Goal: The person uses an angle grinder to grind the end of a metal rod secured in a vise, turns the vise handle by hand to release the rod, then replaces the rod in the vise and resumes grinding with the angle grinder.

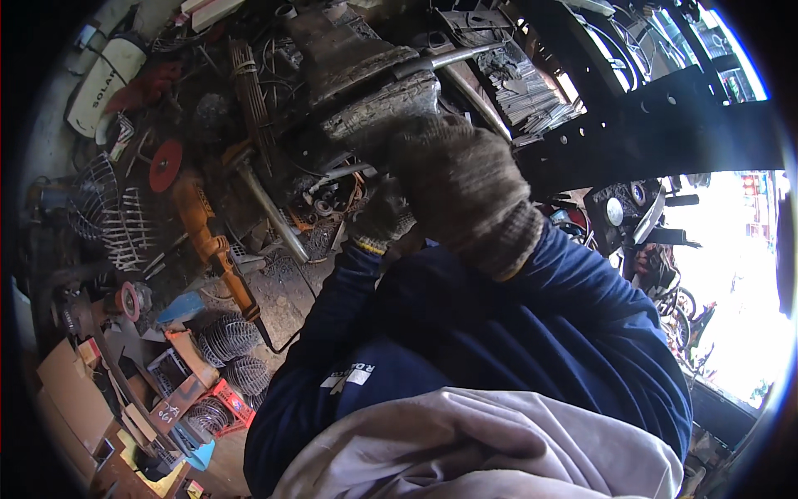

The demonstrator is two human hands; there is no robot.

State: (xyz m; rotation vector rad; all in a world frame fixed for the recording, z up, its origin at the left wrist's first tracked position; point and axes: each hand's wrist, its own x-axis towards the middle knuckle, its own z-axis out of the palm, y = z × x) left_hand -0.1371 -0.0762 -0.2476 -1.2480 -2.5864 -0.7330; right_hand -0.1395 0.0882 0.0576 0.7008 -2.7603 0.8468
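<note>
Both my hands wear worn grey knitted gloves and work close together, just on my side of a heavy metal vise [378, 108]. My right hand [465, 187] shows mostly its back, with the fingers bent down and away toward the vise. Lower and to the left, my left hand [382, 218] is closed, fingers curled in. Whatever either hand grips is hidden by the gloves and dark shadow. Across the top of the vise lies a metal bar [465, 55]. Left of the hands rests a hammer with a metal pipe handle [270, 208].
An orange angle grinder [208, 229] with a red disc [166, 165] and black cord lies at left. Beyond it are wire coil racks [133, 229] and cardboard [75, 382]. Metal strips [532, 100] pile up at the back. A dark beam [648, 125] crosses at right.
</note>
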